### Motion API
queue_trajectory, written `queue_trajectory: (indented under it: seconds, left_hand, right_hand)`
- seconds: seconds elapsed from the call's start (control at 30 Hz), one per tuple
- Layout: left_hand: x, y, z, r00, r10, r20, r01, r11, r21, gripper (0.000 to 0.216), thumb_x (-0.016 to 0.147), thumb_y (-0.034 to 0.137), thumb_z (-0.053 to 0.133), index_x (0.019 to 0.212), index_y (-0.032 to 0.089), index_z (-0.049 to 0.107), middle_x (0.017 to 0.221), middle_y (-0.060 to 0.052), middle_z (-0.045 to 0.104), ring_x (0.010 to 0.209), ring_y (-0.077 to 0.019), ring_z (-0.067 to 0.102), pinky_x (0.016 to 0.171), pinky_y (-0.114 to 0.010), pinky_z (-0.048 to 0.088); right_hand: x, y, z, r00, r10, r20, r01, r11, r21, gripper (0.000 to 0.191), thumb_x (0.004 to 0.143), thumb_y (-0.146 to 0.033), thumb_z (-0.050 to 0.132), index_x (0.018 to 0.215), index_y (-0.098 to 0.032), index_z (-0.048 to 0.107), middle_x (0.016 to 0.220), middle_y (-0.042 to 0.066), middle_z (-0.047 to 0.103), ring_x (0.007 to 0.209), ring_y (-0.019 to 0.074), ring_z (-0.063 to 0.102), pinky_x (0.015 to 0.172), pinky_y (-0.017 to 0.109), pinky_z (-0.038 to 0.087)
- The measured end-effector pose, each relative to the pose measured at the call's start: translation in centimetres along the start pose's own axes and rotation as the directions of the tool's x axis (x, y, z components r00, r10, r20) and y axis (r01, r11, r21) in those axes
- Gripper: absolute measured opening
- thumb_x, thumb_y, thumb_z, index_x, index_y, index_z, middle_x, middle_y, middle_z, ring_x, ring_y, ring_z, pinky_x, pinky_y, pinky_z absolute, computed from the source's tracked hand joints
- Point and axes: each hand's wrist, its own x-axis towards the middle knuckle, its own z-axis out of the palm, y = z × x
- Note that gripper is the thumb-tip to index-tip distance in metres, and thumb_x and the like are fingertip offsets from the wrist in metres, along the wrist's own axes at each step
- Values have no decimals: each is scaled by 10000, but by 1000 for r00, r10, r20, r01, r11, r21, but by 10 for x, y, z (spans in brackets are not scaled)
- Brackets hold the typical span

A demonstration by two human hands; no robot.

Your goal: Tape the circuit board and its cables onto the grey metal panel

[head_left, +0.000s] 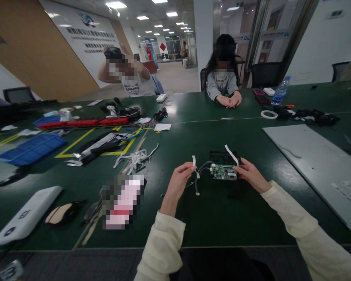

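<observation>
A small green circuit board (223, 171) is held above the dark green table (216, 218). My right hand (250, 174) grips the board's right edge, where a white flat ribbon cable (231, 154) sticks up. My left hand (179, 181) pinches a short white ribbon strip (194, 161) and thin wires (199, 171) that run to the board's left side. A black frame (219, 156) lies on the table behind the board.
A large grey panel (316, 164) lies at the right. At the left are a white device (26, 214), a blue tray (31, 149), loose cables (134, 158) and red strips (84, 122). Two people sit across the table; a water bottle (280, 90) and tape roll (269, 114) lie far right.
</observation>
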Motion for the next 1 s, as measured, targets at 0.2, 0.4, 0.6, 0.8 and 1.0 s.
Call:
queue_trajectory:
  seconds: [0.2,0.4,0.6,0.8,1.0]
  left_hand:
    - [0,-3,2,999,28,-32,-24,993,113,206,652,335,777,772,175,725,750,-5,667,686,-110,568,664,-229,432]
    - [0,-8,4,1000,28,-5,-26,964,264,247,674,374,750,820,180,704,786,-14,697,736,-152,639,715,-267,474]
    - [4,-15,2,995,102,-4,-94,925,369,211,698,350,731,821,181,694,929,-34,697,824,-170,652,764,-297,496]
    - [6,-16,1,1000,-6,13,2,965,263,229,684,339,746,831,173,690,932,-45,721,842,-184,674,787,-307,508]
    - [8,-15,-2,999,-46,25,37,958,284,477,668,312,769,1096,192,595,779,-19,723,727,-168,681,717,-285,504]
  right_hand:
    - [2,3,-2,1000,5,-8,-5,1000,-4,424,786,-398,693,1144,-244,525,975,26,668,858,167,654,664,263,544]
    - [1,2,-3,1000,18,-4,-18,1000,14,464,788,-397,691,1190,-246,514,977,27,669,875,178,653,724,311,546]
    - [0,0,-1,1000,17,24,-19,998,68,445,761,-397,713,1136,-226,544,951,30,673,837,163,653,680,275,532]
    - [1,1,-1,999,21,44,-26,993,116,395,766,-368,717,1106,-244,561,944,10,678,834,154,658,683,267,533]
    - [1,0,0,999,26,29,-30,988,149,441,739,-365,738,1134,-252,576,937,7,688,847,160,662,731,297,551]
